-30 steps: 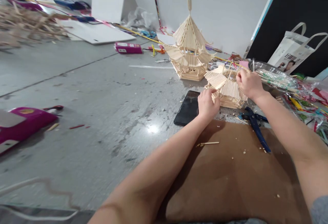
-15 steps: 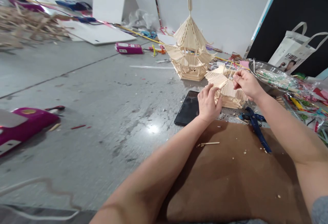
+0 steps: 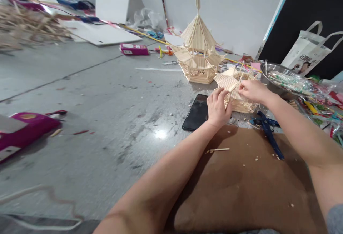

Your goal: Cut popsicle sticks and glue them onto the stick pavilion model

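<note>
A small roof-like model of thin wooden sticks stands on the grey table, partly hidden by my hands. My left hand grips its near left corner, thumb and fingers bent around the edge. Over the sloping roof, my right hand is closed in a pinch on a thin wooden stick that lies at the roof's ridge. Just behind rises a taller stick pagoda with a pointed top. Under my left hand's side lies a black phone.
Blue-handled cutters and a loose stick rest on brown paper. At right are a metal bowl of wrapped sticks and a white bag. Purple devices and a stick pile occupy the left.
My right hand has moved down and slightly left, closer to the roof of the small stick model. My left hand has stayed in place on it.
</note>
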### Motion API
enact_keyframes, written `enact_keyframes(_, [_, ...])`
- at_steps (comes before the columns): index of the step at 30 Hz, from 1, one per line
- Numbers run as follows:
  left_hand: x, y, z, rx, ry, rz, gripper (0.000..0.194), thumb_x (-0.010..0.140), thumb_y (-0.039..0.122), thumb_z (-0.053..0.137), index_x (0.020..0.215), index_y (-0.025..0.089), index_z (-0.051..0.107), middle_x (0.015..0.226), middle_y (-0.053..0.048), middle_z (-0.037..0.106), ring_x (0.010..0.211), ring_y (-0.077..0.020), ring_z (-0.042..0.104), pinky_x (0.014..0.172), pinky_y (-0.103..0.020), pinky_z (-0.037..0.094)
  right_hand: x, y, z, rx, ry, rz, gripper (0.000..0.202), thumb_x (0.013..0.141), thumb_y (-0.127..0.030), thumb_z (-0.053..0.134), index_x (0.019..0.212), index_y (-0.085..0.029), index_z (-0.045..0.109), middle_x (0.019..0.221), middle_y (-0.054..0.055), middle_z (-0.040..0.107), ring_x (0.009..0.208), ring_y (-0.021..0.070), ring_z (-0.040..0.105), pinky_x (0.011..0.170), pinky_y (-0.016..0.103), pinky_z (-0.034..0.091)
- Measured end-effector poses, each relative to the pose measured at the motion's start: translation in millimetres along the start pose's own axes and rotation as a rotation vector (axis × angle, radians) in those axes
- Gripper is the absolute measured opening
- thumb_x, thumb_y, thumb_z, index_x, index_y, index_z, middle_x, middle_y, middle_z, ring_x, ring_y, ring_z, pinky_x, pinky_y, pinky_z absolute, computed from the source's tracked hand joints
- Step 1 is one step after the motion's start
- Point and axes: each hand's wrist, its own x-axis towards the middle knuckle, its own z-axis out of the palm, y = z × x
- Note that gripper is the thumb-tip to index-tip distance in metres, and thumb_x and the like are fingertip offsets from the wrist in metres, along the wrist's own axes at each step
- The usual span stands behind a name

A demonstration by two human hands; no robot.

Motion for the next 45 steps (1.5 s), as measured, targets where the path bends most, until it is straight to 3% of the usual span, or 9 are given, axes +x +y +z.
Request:
enact_keyframes(4, [-0.4,-0.8,0.8,-0.004,0.014,0.014,0.033,0.075,0.023,0.049,0.107,0.016,0.05,0.114,-0.012,0.055,0.107,-0.0238,0.048,0.091,-0.037,0.033,1.2,-2.7,0.3,-0.132,0.012,-0.029,0.022,0.079,-0.027,0.04,0.082,-0.018,0.06,0.081,0.008,0.065,0.073,0.0198,0.057,0.057,0.028,0.032])
enact_keyframes(12, [0.3,-0.6,0.4,-0.018,-0.001,0.005,0.034,0.073,0.022,0.048,0.107,0.016,0.051,0.113,-0.012,0.055,0.107,-0.0241,0.047,0.091,-0.038,0.033,0.1,9.8,-6.5,-0.265,0.346,0.184,0.034,0.087,-0.023,0.03,0.103,-0.007,0.055,0.078,0.016,0.064,0.07,0.0219,0.058,0.059,0.032,0.037])
enact_keyframes(15, [1.0,0.1,0.0,-0.006,-0.014,-0.008,0.034,0.074,0.023,0.048,0.107,0.016,0.051,0.114,-0.012,0.055,0.107,-0.0241,0.047,0.091,-0.038,0.034,-5.9,14.3,-2.7,-0.224,0.395,0.15,0.035,0.089,-0.024,0.028,0.101,-0.009,0.057,0.081,0.015,0.064,0.075,0.022,0.059,0.062,0.033,0.039])
enact_keyframes(20, [-0.3,0.9,-0.3,0.041,-0.05,0.013,0.045,0.075,0.027,0.047,0.118,0.015,0.046,0.126,-0.015,0.048,0.116,-0.0268,0.042,0.094,-0.04,0.03,-21.5,4.1,23.4,-0.2,0.352,-0.155,0.043,0.089,-0.034,0.03,0.116,-0.009,0.053,0.121,0.016,0.054,0.116,0.0262,0.043,0.093,0.041,0.034])
enact_keyframes(25, [-2.7,-0.1,-0.5,0.094,-0.099,0.081,0.053,0.073,0.025,0.046,0.125,0.014,0.042,0.133,-0.015,0.042,0.122,-0.0285,0.035,0.097,-0.042,0.027,-35.9,-9.5,42.9,-0.221,0.2,-0.12,0.062,0.088,-0.045,0.025,0.135,-0.005,0.032,0.142,0.017,0.027,0.13,0.0306,0.025,0.103,0.052,0.019])
enact_keyframes(33, [-1.9,0.9,-1.9,0.105,-0.137,0.088,0.058,0.069,0.019,0.046,0.126,0.012,0.041,0.134,-0.016,0.041,0.123,-0.028,0.034,0.098,-0.043,0.027,-72.2,-17.7,48.4,-0.245,0.158,-0.235,0.059,0.085,-0.037,0.04,0.133,-0.003,0.036,0.139,0.019,0.032,0.129,0.03,0.028,0.104,0.051,0.018])
enact_keyframes(37, [-2.5,0.3,-1.9,0.114,-0.118,0.097,0.058,0.069,0.018,0.047,0.127,0.013,0.041,0.134,-0.016,0.042,0.122,-0.0279,0.035,0.099,-0.042,0.027,-83.8,-18.2,41.7,-0.144,0.219,-0.348,0.043,0.087,-0.029,0.038,0.122,-0.007,0.05,0.126,0.016,0.051,0.119,0.0246,0.043,0.102,0.045,0.025])
enact_keyframes(41, [-3.3,-0.3,-0.8,0.109,-0.099,0.1,0.057,0.069,0.017,0.046,0.126,0.012,0.041,0.133,-0.016,0.043,0.122,-0.0281,0.036,0.098,-0.042,0.028,-73.6,-8.0,29.0,-0.014,0.373,-0.327,0.031,0.088,-0.024,0.037,0.097,-0.014,0.064,0.09,0.008,0.068,0.087,0.0185,0.059,0.085,0.035,0.039])
enact_keyframes(45, [-3.9,-1.2,0.9,0.101,-0.076,0.1,0.057,0.069,0.018,0.047,0.125,0.013,0.042,0.131,-0.015,0.044,0.12,-0.0281,0.038,0.097,-0.041,0.029,-48.7,5.6,21.8,-0.052,0.448,-0.181,0.025,0.083,-0.02,0.045,0.095,-0.016,0.066,0.094,0.009,0.065,0.088,0.021,0.056,0.079,0.034,0.039])
